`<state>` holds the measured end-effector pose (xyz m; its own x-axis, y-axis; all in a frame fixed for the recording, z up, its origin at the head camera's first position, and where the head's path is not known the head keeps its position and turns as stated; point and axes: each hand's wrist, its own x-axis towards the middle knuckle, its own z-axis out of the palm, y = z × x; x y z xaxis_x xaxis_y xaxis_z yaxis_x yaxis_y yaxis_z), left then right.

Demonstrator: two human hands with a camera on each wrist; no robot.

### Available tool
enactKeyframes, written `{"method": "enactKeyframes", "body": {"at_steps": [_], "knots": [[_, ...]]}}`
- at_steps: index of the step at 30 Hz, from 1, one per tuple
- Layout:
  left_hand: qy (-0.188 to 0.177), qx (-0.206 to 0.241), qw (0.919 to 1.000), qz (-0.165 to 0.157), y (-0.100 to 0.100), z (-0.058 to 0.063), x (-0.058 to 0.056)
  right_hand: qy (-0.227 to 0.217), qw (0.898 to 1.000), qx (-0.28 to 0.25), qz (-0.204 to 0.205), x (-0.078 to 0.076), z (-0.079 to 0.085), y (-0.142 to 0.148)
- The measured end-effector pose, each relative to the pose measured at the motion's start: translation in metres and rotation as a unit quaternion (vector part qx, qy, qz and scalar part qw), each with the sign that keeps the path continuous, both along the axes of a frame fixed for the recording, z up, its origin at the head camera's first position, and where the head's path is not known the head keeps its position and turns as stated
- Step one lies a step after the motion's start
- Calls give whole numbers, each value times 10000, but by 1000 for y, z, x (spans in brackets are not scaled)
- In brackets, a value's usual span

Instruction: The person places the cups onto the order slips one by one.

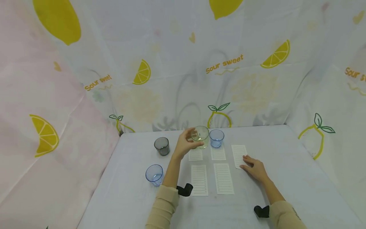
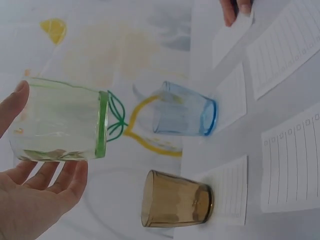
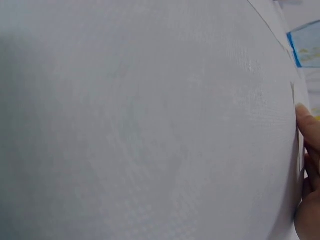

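Observation:
My left hand point(image 1: 184, 144) grips a clear green glass cup point(image 2: 62, 120), thumb on one side and fingers on the other, raised above the table. Behind it, an amber glass cup point(image 2: 177, 200) stands upright on a lined paper card point(image 1: 195, 156); the head view largely hides this cup. Beside it a blue glass cup point(image 1: 216, 139) stands on the back of another lined card point(image 1: 218, 154). At the right, my right hand point(image 1: 257, 170) pinches the lower right part of a slightly slanted lined card point(image 1: 239, 154), which lies on the table.
A grey glass cup point(image 1: 162, 146) and another blue glass cup point(image 1: 154, 175) stand on the left of the white table point(image 1: 114, 203). Two longer lined cards point(image 1: 199, 180) lie side by side at the front. A lemon-printed cloth point(image 1: 177, 79) hangs behind and along the sides.

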<state>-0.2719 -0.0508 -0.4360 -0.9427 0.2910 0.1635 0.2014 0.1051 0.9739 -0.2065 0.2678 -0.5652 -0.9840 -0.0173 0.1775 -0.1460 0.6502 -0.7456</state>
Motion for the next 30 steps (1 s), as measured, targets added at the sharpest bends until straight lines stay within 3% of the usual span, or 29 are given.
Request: {"method": "enactKeyframes", "body": {"at_steps": [18, 24, 30], "knots": [[-255, -225, 9989, -309, 17, -9, 4, 558, 9981, -45, -266, 0, -7, -6], [-371, -200, 9983, -400, 24, -11, 6, 530, 9982, -75, -253, 2, -9, -5], [-267, -242, 9983, -464, 39, -12, 5, 458, 9987, -46, -227, 2, -7, -4]]}}
